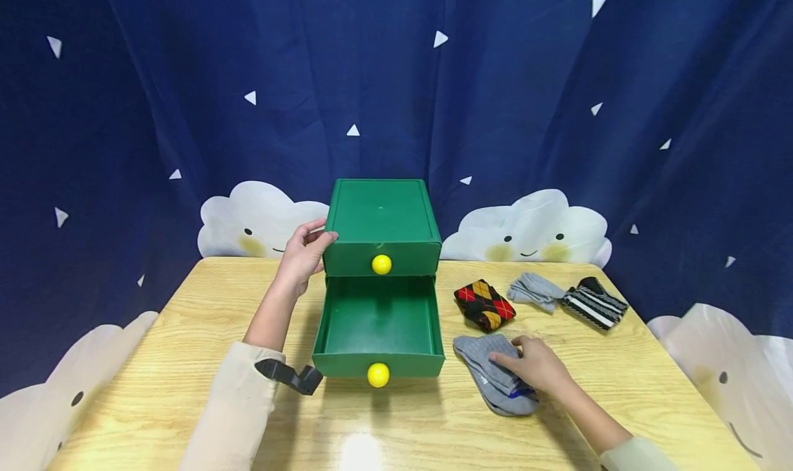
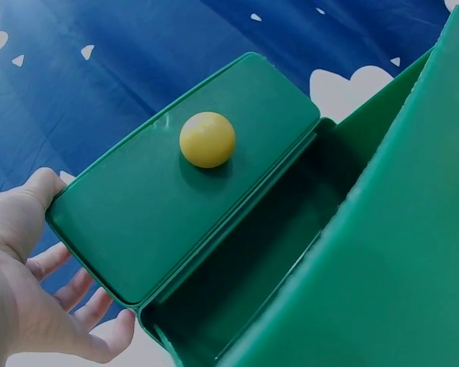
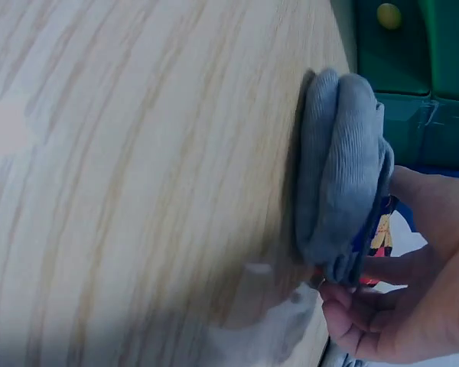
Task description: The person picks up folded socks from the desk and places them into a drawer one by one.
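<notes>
A small green drawer cabinet has two drawers with yellow ball knobs. Its lower drawer is pulled out and bare inside; the upper one is closed. My left hand rests against the cabinet's upper left side, thumb at the front top corner and fingers loosely spread along the side. To the right of the cabinet, my right hand pinches the folded grey socks lying on the table. In the right wrist view, the thumb and fingers are at one end of the grey bundle.
Behind the grey socks lies a folded red, yellow and black argyle pair. Farther right are a light grey pair and a black-and-white striped pair. A blue curtain hangs behind the wooden table.
</notes>
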Available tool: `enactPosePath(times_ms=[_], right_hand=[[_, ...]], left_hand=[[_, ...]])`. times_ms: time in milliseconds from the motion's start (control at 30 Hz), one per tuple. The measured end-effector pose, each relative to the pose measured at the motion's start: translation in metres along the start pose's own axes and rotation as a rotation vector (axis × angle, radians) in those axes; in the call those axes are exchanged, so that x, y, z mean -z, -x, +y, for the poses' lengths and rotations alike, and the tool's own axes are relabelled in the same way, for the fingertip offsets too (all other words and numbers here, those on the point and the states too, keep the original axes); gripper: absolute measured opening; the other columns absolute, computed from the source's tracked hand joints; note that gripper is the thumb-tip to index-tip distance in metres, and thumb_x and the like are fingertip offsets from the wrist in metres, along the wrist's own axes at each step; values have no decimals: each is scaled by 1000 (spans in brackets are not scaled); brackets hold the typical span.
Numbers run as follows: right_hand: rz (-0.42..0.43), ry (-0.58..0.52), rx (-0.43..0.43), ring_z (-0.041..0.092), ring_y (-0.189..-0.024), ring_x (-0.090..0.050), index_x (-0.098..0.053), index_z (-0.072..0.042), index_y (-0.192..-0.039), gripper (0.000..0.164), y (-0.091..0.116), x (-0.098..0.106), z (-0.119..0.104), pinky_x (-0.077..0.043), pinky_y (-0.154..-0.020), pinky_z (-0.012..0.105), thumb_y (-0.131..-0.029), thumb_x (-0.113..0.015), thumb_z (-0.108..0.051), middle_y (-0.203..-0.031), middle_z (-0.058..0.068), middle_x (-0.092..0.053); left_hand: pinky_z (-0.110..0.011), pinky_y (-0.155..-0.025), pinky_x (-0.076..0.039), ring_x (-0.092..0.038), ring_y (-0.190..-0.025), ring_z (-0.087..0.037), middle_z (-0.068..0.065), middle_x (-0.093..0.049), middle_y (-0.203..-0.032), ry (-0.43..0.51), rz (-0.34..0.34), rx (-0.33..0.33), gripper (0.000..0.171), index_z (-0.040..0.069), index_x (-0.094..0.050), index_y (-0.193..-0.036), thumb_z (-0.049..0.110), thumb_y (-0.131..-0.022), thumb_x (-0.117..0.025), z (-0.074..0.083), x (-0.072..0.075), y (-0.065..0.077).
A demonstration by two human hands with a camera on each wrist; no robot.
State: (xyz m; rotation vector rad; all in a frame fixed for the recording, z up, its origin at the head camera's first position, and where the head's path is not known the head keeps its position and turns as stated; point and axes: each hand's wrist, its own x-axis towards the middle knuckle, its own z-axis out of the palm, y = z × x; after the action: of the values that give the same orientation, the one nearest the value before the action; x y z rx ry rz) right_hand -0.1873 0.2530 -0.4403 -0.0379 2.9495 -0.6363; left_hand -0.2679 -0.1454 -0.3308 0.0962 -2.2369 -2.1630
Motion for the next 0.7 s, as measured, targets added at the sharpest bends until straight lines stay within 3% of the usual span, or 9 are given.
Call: enactPosePath(times_ms=[100, 200, 367, 533, 700], right_hand=[[-42, 25, -42, 31, -82, -60, -60, 6, -103, 69, 2, 2, -4, -47, -63, 40, -79, -63, -59, -92, 17, -63], [-54, 35, -78, 21, -67, -49, -56, -2, -85, 61, 4, 2, -6, -35, -53, 32, -74, -66, -61, -74, 8, -53], [-30, -10, -88, 17, -60, -39, -47, -7, -71, 56, 4, -3, -5, -29, -51, 28, -70, -73, -56, -65, 3, -40], [-36, -135, -110, 17, -63, -40, -43, -6, -74, 54, 1, -6, -4, -32, -54, 28, -68, -79, -46, -66, 3, -38], [-59, -255, -125, 22, -74, -46, -44, 3, -90, 58, 1, -3, -7, -39, -60, 31, -69, -80, -37, -80, 10, -46]], left_hand=[[-55, -102, -36, -41, -128, -29, -13, -38, -142, -1, -3, -2, 55, 16, -35, -142, 26, -92, -55, 0, 0, 0], [-54, -102, -37, -42, -127, -28, -12, -39, -141, 0, -4, 1, 55, 16, -36, -141, 26, -91, -55, 1, 0, -1], [-54, -102, -37, -43, -126, -29, -12, -39, -141, 0, -5, 3, 54, 16, -36, -141, 26, -92, -55, 1, 0, -1], [-54, -102, -37, -42, -127, -29, -12, -39, -141, -2, -9, 7, 54, 16, -36, -141, 26, -92, -56, 1, 0, 0], [-55, -103, -36, -42, -128, -29, -12, -39, -141, -1, -12, 2, 54, 16, -36, -141, 26, -92, -55, 1, 1, 0]])
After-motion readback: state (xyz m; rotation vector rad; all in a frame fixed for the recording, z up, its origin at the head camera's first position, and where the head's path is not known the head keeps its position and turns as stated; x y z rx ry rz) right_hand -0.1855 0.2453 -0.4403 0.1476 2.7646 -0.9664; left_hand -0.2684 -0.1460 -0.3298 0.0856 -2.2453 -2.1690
